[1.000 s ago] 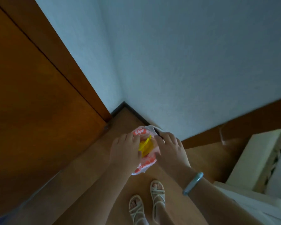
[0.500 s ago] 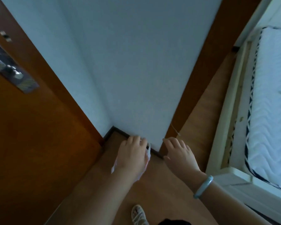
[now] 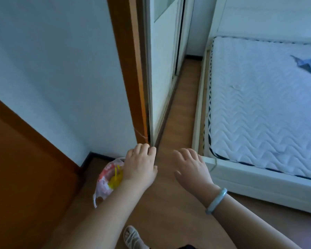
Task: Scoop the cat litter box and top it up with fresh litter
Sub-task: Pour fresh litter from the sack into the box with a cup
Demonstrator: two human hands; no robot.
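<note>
1. The left hand (image 3: 139,168), at lower centre of the frame, has its fingers (image 3: 142,150) curled downward and close together.
2. A thin white plastic bag with red print (image 3: 106,182) hangs just left of and below that hand. The hand hides the grip itself.
3. A yellow object (image 3: 115,181) shows through the bag's side; its shape is too blurred to tell.
4. The right hand (image 3: 191,168), just right of centre, holds nothing. Its fingers (image 3: 185,153) are loosely spread and slightly bent.
5. A pale green bangle (image 3: 216,200) circles the right wrist.
6. Below both hands lies a brown wooden floor (image 3: 169,203).
7. A white quilted mattress (image 3: 262,105) on a white bed frame (image 3: 258,178) fills the right side.
8. A brown wooden door (image 3: 25,177) is at lower left.
9. A foot in a white strappy sandal (image 3: 132,237) shows at the bottom edge.
</note>
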